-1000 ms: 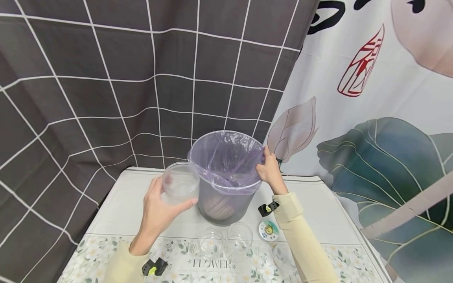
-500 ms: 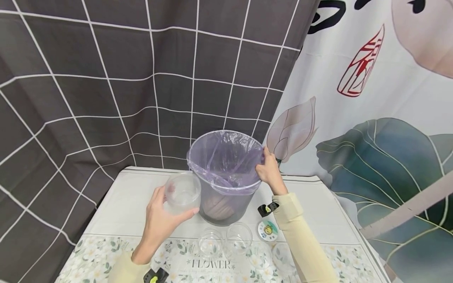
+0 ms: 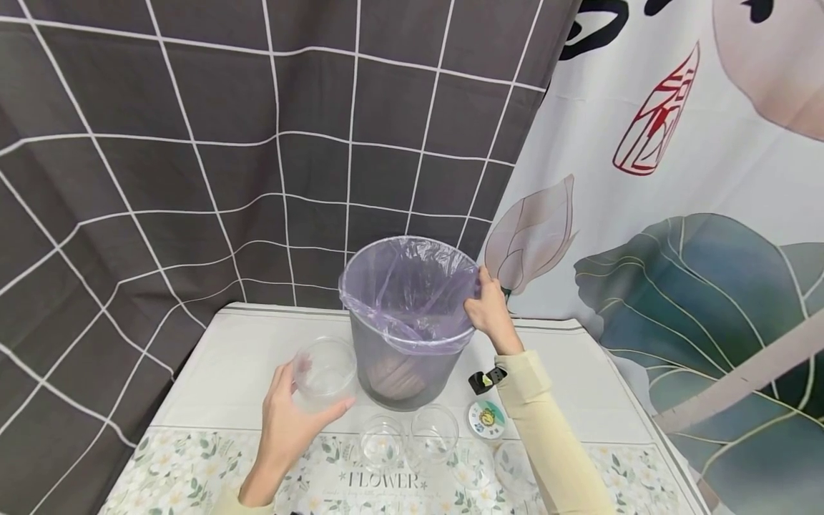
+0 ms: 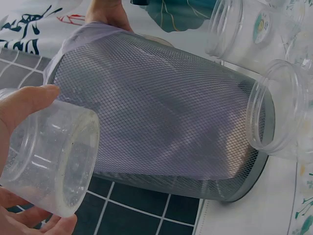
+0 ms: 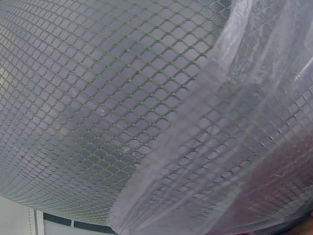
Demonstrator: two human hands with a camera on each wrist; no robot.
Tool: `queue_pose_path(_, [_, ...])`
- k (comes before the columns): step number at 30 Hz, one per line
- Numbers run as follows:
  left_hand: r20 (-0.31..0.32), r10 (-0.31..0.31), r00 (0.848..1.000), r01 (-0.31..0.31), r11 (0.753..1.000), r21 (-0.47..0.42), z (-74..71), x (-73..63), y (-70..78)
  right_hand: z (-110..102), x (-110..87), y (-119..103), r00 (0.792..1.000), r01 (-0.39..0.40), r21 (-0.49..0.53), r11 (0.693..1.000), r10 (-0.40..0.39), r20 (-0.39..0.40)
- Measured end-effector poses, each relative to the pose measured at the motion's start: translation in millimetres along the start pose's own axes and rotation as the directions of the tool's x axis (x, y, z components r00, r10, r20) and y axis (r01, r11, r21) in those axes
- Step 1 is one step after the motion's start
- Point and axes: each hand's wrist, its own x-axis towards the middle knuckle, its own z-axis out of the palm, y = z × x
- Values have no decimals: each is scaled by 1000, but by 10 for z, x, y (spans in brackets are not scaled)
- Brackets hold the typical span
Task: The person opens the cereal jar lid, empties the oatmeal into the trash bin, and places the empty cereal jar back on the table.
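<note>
My left hand (image 3: pixel 286 422) holds a clear plastic jar (image 3: pixel 327 372) just left of a mesh wastebasket (image 3: pixel 399 375). In the left wrist view, thumb and fingers wrap the jar (image 4: pixel 58 156), its base turned toward the basket. A purple bin liner (image 3: pixel 412 304) lines the basket and folds over its rim. My right hand (image 3: pixel 491 313) grips that rim and the liner on the right side. Close up, the right wrist view shows the basket's mesh (image 5: pixel 98 98) with the liner (image 5: pixel 210 142) draped over it; most of the right hand is hidden there.
Two clear jars (image 3: pixel 383 442) (image 3: pixel 435 433) stand in front of the basket. A round lid with a cartoon print (image 3: pixel 487 419) and more clear plastic pieces (image 3: pixel 515 465) lie near the right sleeve. A grid-patterned curtain (image 3: pixel 225 164) hangs behind the table (image 3: pixel 251 336).
My left hand has lowered the jar from beside the basket's rim down along its left side toward the table. The right hand keeps its place on the rim.
</note>
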Motion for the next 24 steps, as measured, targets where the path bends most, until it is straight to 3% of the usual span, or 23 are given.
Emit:
queue_pose_path(11, [75,-36,997,35,999,23,70,-142,-113,13,9,14,1000,2,2,1000,-2,2])
queue_pose_path(24, [64,-92,994,87,993,79,96,-224,-230,-1,4,7,1000,-3,0,1000,3,8])
